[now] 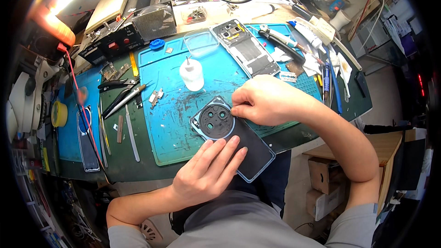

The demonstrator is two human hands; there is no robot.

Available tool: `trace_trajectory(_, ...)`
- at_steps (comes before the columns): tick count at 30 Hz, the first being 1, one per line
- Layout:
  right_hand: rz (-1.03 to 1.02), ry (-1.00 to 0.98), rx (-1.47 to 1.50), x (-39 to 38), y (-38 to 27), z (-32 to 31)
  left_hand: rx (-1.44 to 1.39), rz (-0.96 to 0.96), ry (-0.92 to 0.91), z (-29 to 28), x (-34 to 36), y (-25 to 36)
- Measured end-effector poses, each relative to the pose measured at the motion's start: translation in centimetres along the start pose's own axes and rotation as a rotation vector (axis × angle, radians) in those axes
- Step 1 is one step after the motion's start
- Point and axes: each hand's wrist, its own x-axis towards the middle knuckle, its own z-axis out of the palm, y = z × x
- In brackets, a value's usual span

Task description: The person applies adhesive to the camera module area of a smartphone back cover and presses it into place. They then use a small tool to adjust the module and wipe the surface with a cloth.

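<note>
Cluttered bench, blue mat (172,110) | left hand (206,170) flat, fingers spread on phone back cover (248,151) | right hand (266,100) curled, fingertips pinching cover's edge by camera ring (216,121)

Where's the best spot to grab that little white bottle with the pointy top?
Probably round its wide round body, coming from the side. The white bottle stands upright on the blue mat, and its thin needle tip points up, so grabbing from above looks awkward. Its left side seems clear; both hands are busy lower down.
</note>
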Motion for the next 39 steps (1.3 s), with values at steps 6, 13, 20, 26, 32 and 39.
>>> trace_trajectory(6,0.056,-0.059,-0.015,-0.2,-0.9,-0.6,0.016,-0.013,0.028,0.1,0.4,0.3)
trace_trajectory(13,0.167,0.000,-0.049,-1.2,-2.1,-0.4,0.037,-0.018,0.041,0.4,0.0,0.7)
trace_trajectory(20,0.288,0.162,0.172,-2.1,-1.9,1.1,0.061,-0.067,0.047,0.3,0.6,1.4)
trace_trajectory(26,0.240,0.367,0.114,-2.3,-1.7,2.7,0.088,-0.120,0.102,1.6,1.2,2.2)
trace_trajectory(32,0.174,0.467,-0.143,-2.0,-2.4,3.7,0.137,-0.165,0.126,2.1,1.6,2.9)
trace_trajectory(39,0.279,0.251,-0.153,-1.8,-4.4,2.7,0.020,-0.270,0.162,1.9,2.8,3.7)
